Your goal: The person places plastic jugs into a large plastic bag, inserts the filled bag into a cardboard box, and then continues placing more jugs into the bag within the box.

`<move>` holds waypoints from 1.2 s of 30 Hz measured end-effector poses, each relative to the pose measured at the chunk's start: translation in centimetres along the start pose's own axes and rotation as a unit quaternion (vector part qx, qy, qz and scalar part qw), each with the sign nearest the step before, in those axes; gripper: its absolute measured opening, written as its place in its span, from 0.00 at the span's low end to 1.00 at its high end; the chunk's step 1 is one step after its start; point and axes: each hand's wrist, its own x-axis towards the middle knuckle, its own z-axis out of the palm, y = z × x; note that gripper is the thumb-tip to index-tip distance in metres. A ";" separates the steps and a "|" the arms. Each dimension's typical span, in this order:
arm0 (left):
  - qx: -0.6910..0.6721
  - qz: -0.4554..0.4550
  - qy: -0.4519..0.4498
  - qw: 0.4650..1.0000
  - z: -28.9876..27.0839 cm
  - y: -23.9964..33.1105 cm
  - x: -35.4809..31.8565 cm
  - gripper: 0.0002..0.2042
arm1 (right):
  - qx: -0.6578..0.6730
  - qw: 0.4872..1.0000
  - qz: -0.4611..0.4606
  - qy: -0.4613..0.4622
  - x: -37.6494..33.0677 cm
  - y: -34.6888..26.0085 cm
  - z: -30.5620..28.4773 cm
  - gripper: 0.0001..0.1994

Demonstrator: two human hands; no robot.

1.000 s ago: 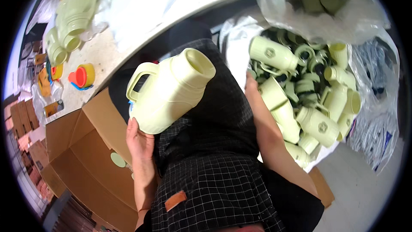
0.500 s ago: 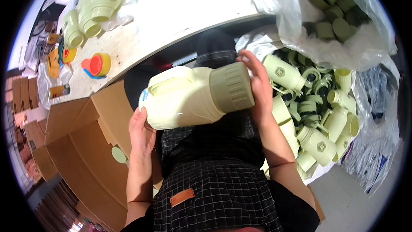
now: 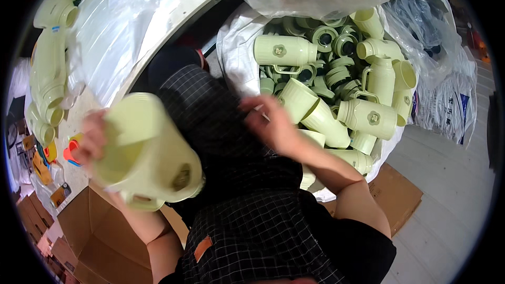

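Note:
My left hand (image 3: 90,135) is closed on the wall of a pale green thermos jug (image 3: 168,150), blurred by motion. The jug is tilted in front of my left forearm, its wide open end towards my fingers. A handle shows along its lower side and a dark round emblem on its body. My right hand (image 3: 273,126) is over my lap, beside the jugs in a white sack (image 3: 239,34). Its fingers are smeared by motion, with a small pale sliver among them that I cannot make out. Nearest to it is a pale green jug shell (image 3: 297,100).
The sack holds several pale green jugs (image 3: 368,118) and darker green lids (image 3: 323,37). More jugs (image 3: 50,68) and white plastic wrapping (image 3: 118,37) lie on the table at left. An open cardboard box (image 3: 108,236) stands lower left, and flat cardboard (image 3: 394,194) lies on the floor.
My view has swung right towards the sack. The jug has moved left in my left hand, and its ribbed green cap no longer shows. My right hand has come away from it.

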 end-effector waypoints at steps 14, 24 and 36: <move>0.551 -0.039 -0.106 0.827 -1.4 1.2 -9.6 0.35 | -0.502 0.824 0.256 0.061 2.1 21.6 -12.9 0.21; 0.653 0.092 -0.130 0.740 2.0 0.9 -7.4 0.38 | 0.266 0.918 0.215 0.201 4.5 7.0 1.6 0.23; 0.575 0.009 -0.161 0.802 0.3 1.9 -8.3 0.31 | -0.155 0.964 -0.188 0.110 -0.4 3.3 4.8 0.32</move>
